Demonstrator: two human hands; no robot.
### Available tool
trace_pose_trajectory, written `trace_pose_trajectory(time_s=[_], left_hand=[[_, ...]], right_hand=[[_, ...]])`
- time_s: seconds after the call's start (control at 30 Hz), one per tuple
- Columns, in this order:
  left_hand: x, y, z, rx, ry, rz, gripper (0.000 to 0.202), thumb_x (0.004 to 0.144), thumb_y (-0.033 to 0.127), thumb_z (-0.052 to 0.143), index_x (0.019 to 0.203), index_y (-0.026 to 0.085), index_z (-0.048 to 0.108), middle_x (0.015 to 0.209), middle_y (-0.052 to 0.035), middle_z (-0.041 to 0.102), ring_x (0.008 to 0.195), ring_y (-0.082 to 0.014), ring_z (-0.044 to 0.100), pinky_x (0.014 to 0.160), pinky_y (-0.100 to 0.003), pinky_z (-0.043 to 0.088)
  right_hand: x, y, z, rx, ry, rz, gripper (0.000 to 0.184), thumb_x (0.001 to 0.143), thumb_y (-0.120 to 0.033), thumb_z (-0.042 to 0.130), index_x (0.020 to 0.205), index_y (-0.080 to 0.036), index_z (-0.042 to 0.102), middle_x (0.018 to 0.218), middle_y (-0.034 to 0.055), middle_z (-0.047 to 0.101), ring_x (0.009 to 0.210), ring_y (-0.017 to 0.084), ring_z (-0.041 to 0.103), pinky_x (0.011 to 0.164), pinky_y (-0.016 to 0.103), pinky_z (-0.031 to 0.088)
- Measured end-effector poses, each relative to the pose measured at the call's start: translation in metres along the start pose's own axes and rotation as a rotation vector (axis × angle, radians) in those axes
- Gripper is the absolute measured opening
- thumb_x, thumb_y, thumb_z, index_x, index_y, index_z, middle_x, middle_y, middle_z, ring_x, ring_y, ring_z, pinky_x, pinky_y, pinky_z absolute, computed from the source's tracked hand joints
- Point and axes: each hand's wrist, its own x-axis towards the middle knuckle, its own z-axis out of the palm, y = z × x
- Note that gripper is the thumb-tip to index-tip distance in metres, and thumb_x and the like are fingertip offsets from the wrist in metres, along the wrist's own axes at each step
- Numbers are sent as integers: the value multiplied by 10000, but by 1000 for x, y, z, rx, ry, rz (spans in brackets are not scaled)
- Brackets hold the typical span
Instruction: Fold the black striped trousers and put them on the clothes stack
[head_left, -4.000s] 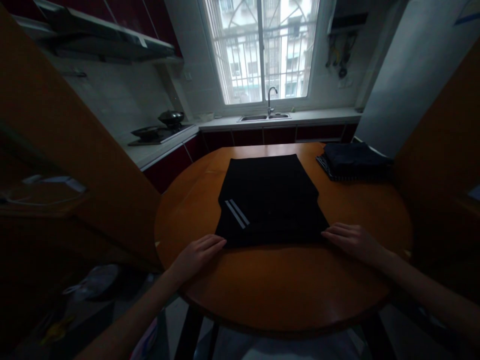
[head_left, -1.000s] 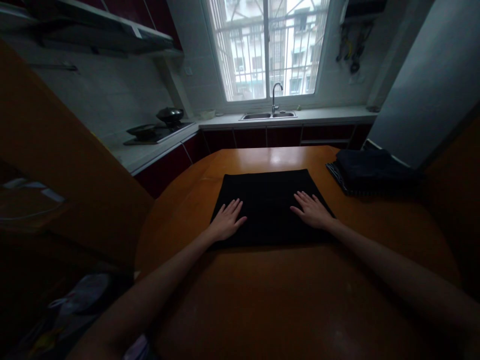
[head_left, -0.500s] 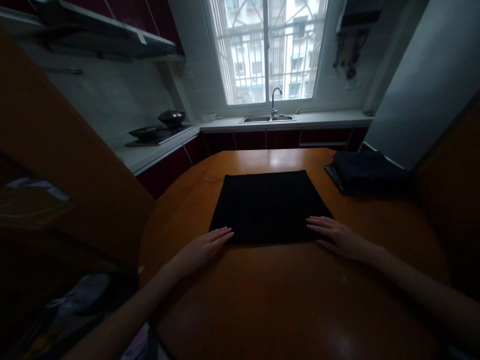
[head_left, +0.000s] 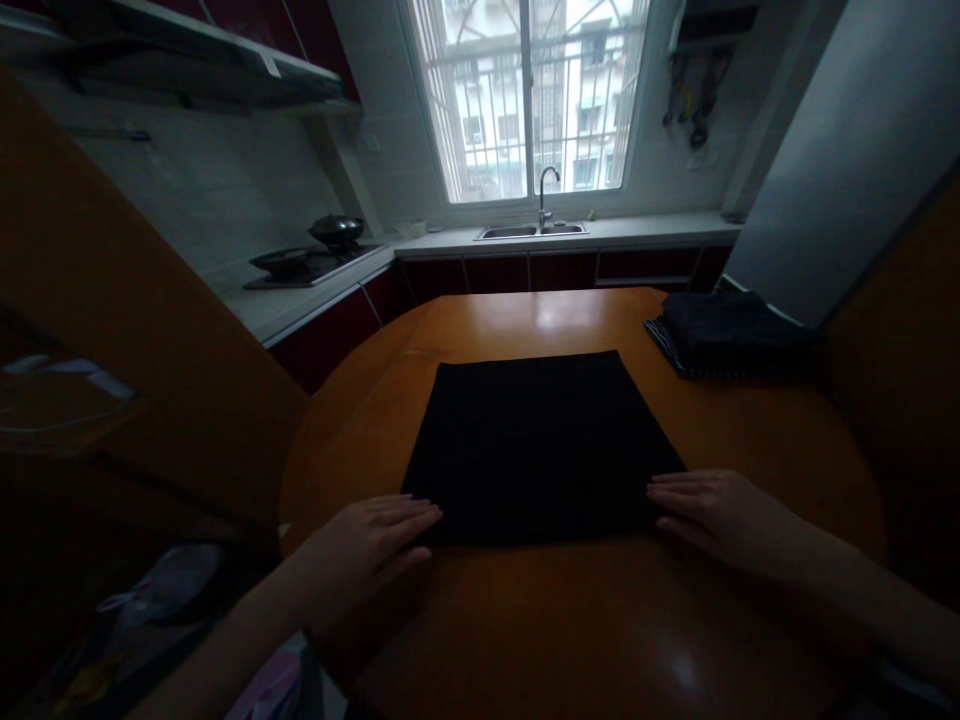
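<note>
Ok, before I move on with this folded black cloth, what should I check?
1. Left hand flat, open, at the black cloth's near left corner: ok.
2. Right hand flat, open, at its near right corner: ok.
3. Cloth lies flat on the table, edges squared: ok.
4. Cloth apart from the dark pile at far right: ok.
5. Small creases in the cloth: cannot tell, too dark.
</note>
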Motion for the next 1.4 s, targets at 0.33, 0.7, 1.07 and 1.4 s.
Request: trace_pose_trajectory(time_s=[0.33, 0.7, 1.07, 1.4], left_hand=[[140, 50, 57, -31, 51, -35, 606, 1047, 418, 379, 1590, 160, 298, 1638, -137, 301, 1535, -280, 234, 1244, -523, 221], [133, 49, 74, 3, 34, -70, 692, 1050, 526, 313, 1630, 177, 168, 1674, -134, 185, 1562, -267, 114, 1260, -528, 89], [111, -87, 69, -28, -37, -470, 726, 1023, 596, 240, 1622, 188, 217, 1681, -137, 135, 1562, -307, 92, 1223, -579, 117], [175, -193, 57, -158, 336, -778, 592, 938, 558, 503, 1356, 145, 579, 1528, -173, 480, 1424, -323, 415, 1172, -447, 291]], right_hand=[[129, -71, 79, -53, 53, 150, 628, 974, -287, 442, 1562, -81, 367, 1643, 179, 264, 1538, 309, 206, 1237, 550, 224], [125, -55, 97, -55, -6, 319, 767, 995, -572, 355, 1589, -87, 313, 1653, 191, 219, 1551, 318, 142, 1242, 572, 116], [99, 74, 83, -73, 13, 605, 693, 1022, -568, 254, 1551, -143, 397, 1653, 155, 277, 1546, 283, 190, 1225, 554, 168], [172, 186, 58, -64, 307, 873, 470, 921, -483, 559, 1203, -131, 688, 1232, 196, 670, 1142, 315, 609, 956, 403, 470]])
